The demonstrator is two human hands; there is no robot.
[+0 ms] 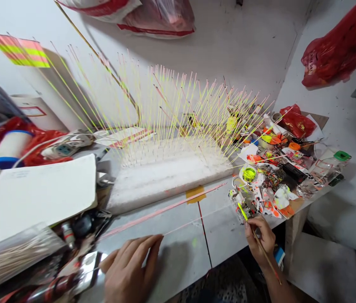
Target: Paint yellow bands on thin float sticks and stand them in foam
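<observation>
My right hand (261, 239) grips a thin paintbrush (263, 249), its tip coated in bright yellow paint and pointing away from me over the table. In my left hand (135, 265), closed finger and thumb pinch a slim pale stick (186, 224) that runs out to the right, low over the tabletop. Beyond it, several pink sticks (165, 206) lie side by side across a brown tape patch (196, 195). Behind them a white foam block (171, 181) holds many upright sticks painted yellow and pink. An open pot of yellow paint (249, 173) stands ahead of my right hand.
Paint-stained cups and scraps crowd the table's right side, with a clear plastic bottle (326, 170) there. At left lie an open notebook (48, 189), a bag of plain sticks (16, 256) and a power strip (67, 145). A red bag (338, 50) hangs on the right wall.
</observation>
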